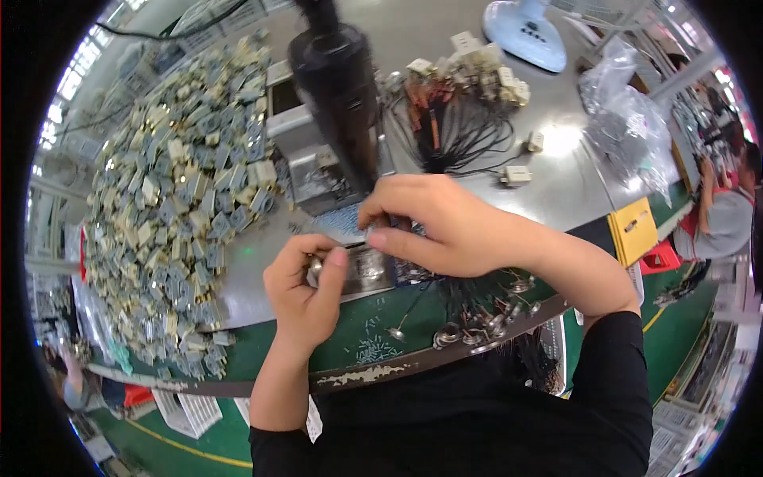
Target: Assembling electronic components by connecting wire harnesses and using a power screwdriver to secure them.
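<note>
My left hand is closed, its thumb and fingers gripping a small round metal part. A short, thin black wire spans the gap between my two hands. At its other end, my right hand pinches with thumb and forefinger; the fingertips partly hide what is there. Both hands are over a metal plate near the bench edge. Just beyond them hangs a black cylindrical tool, its lower end behind my right hand and beside a grey metal box.
A large heap of grey and cream plastic parts covers the left side. Bundled black wires with cream blocks lie beyond my right hand. Small screws and wired metal discs lie along the front edge. A clear plastic bag sits right.
</note>
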